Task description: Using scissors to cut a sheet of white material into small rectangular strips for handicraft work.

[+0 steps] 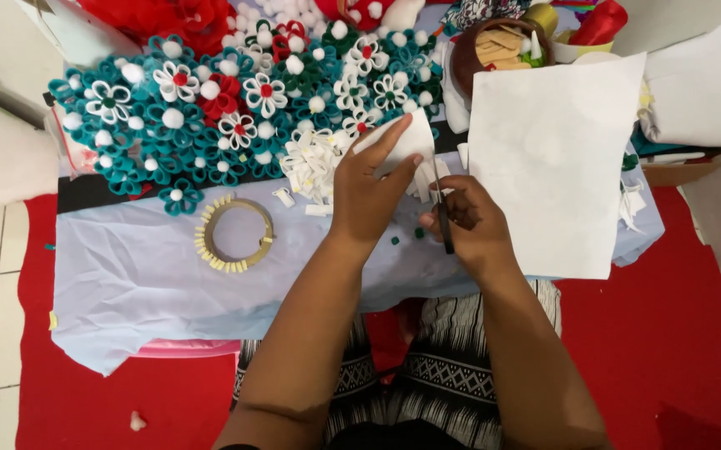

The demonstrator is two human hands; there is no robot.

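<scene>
Patterned black-and-white cloth [452, 367] covers the person's lap at the near edge, and both forearms reach over it to a low table draped in a pale blue sheet [127, 275]. On that sheet the left hand [369, 196] pinches a small piece of white felt [406, 142] between thumb and fingers, the fingers stretched along its near side. Just to the right, the right hand [469, 221] is closed around a pair of dark scissors [442, 212], whose blades point away from the camera and meet the felt's lower right edge — how far the blades are parted cannot be told. A heap of white felt loops [310, 162] lies just left of the left hand. Farther left sits a cardboard ring [237, 235] with small tabs around its rim. Across the far left spreads a mass of teal, white and red felt flowers [210, 108]. A large white sheet [552, 162] lies to the right of the hands, with a brown bowl [469, 54] beyond it — red floor [677, 333] shows on both sides.
</scene>
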